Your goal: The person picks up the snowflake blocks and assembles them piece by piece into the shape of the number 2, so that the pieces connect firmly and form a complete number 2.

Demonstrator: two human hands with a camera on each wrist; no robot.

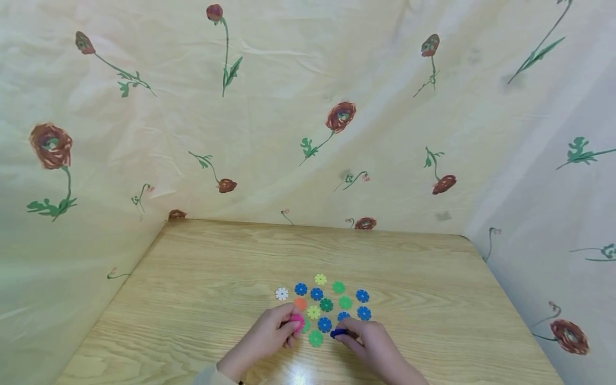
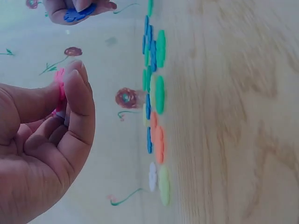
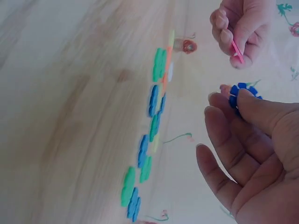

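Note:
My left hand (image 1: 274,332) pinches a pink notched plastic disc (image 1: 298,323) between thumb and index finger. In the left wrist view the pink disc (image 2: 60,91) is partly hidden by the fingers. My right hand (image 1: 368,342) pinches a dark blue notched disc (image 1: 339,333), seen nearly edge-on from the head. The right wrist view shows the toothed rim of that blue disc (image 3: 242,95) beyond the thumb. Both discs are held up off the table and apart from each other. Near the hands lie a green disc (image 1: 315,338) and a blue disc (image 1: 324,324).
Several flat notched discs lie loosely grouped on the wooden table (image 1: 202,278): a white one (image 1: 281,293), an orange one (image 1: 300,303), a yellow one (image 1: 320,279), plus blue and green ones. Flower-printed cloth (image 1: 269,133) hangs behind and at both sides.

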